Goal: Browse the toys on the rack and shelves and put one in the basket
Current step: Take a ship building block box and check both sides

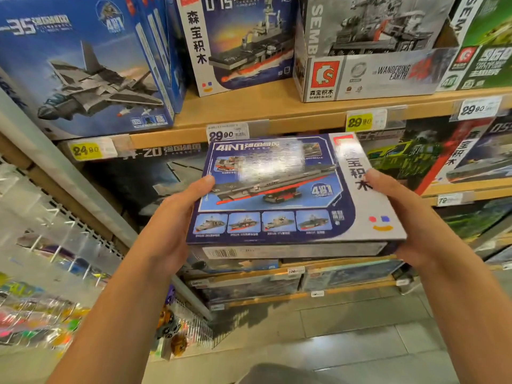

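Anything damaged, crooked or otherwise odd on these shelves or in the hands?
Nothing looks damaged. The 4-in-1 ship box is held flat between the left hand and right hand. The one untidy spot: the jet box on the upper shelf stands angled, its corner jutting past the shelf edge.

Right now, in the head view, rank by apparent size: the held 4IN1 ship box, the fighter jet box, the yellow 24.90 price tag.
1. 4IN1 ship box; nearer the camera, so its lead is unsure.
2. fighter jet box, partly cropped.
3. yellow 24.90 price tag, clearly smallest.
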